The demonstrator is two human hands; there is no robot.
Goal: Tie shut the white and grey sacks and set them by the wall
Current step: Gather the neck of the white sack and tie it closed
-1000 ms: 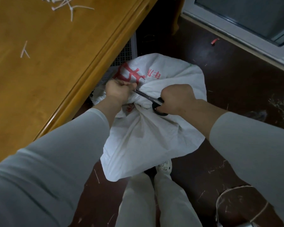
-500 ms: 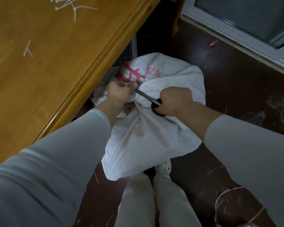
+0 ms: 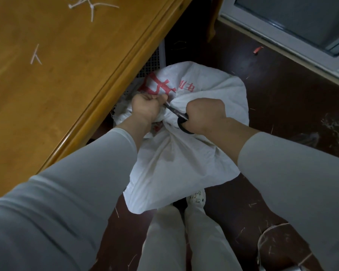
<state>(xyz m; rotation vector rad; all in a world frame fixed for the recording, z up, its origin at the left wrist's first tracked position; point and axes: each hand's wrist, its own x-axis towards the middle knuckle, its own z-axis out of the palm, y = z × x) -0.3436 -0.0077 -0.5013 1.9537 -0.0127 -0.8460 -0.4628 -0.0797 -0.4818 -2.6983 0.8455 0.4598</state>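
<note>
A white sack (image 3: 184, 165) with red printing stands on the dark floor in front of my legs, its mouth gathered into a bunch. My left hand (image 3: 146, 108) is closed tight on that gathered neck, beside the table edge. My right hand (image 3: 204, 115) grips black-handled scissors (image 3: 175, 112), whose blades point left and reach the neck right at my left fingers. What the blades touch is hidden by my fist. No grey sack is visible.
A wooden table (image 3: 53, 79) fills the left, with white cable ties (image 3: 90, 4) and cut ends (image 3: 35, 57) on it. A perforated white panel (image 3: 155, 61) stands under its edge. A wall base and window frame (image 3: 282, 34) run along the upper right. Debris litters the floor.
Both hands stay at the sack's neck; the scissors remain pointed at my left fist. The view has shifted slightly, with hardly any movement of the sack.
</note>
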